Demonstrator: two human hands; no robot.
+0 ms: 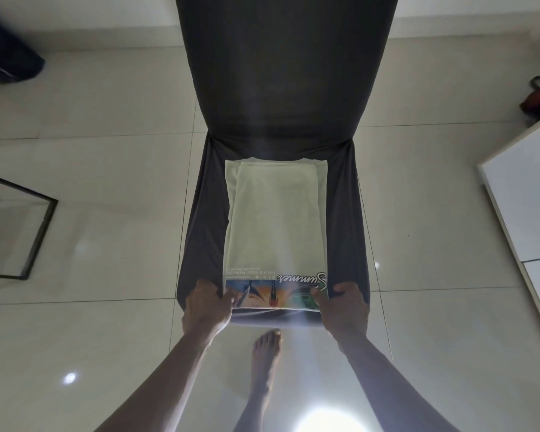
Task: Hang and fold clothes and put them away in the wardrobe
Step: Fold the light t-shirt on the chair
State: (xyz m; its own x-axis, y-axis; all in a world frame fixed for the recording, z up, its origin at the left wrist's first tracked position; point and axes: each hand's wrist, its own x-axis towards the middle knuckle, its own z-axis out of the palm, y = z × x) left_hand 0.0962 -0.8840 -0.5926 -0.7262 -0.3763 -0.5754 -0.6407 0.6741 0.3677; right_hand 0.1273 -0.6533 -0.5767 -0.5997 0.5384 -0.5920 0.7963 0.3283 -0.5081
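White T-shirt [275, 219] lies part-folded on chair [281, 88]. Left hand [208, 305] and right hand [343, 305] pinch its near corners. Likely light, limp; grip both corners evenly.

I see a pale white-green shirt [275, 213] with a bright print along its near edge: blue, orange and red shapes under the word "Summer" in dark script, upside down from my view. It lies on a chair [281, 88] covered in plain dark grey cloth, over a floor [106, 126] of glossy off-white tiles with thin dark joints. At the edges I can make out a black frame [41, 226], a white panel [524, 194], a red-brown bag [538, 95] and a dark navy bundle [7, 54].
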